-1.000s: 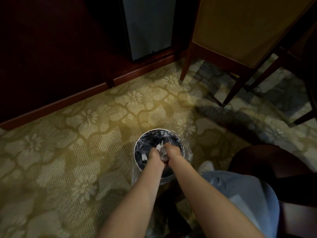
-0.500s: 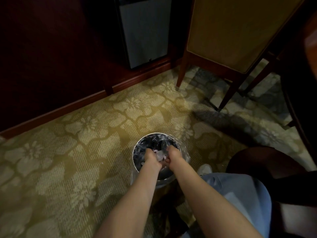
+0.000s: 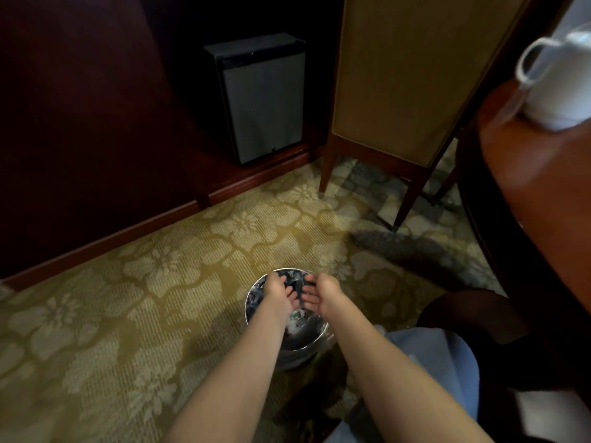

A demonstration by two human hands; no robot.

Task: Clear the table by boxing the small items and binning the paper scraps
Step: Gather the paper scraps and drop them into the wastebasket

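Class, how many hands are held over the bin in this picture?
2. The left hand is above the bin's left side and the right hand is above its right side. Both are open.

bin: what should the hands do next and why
Probably lift both hands clear and check the table for anything left. The left hand and right hand hover open over the bin, nothing visibly held, and paper scraps lie inside it.

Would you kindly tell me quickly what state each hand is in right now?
Left hand: open, holding nothing, over the bin.
Right hand: open, holding nothing, over the bin.
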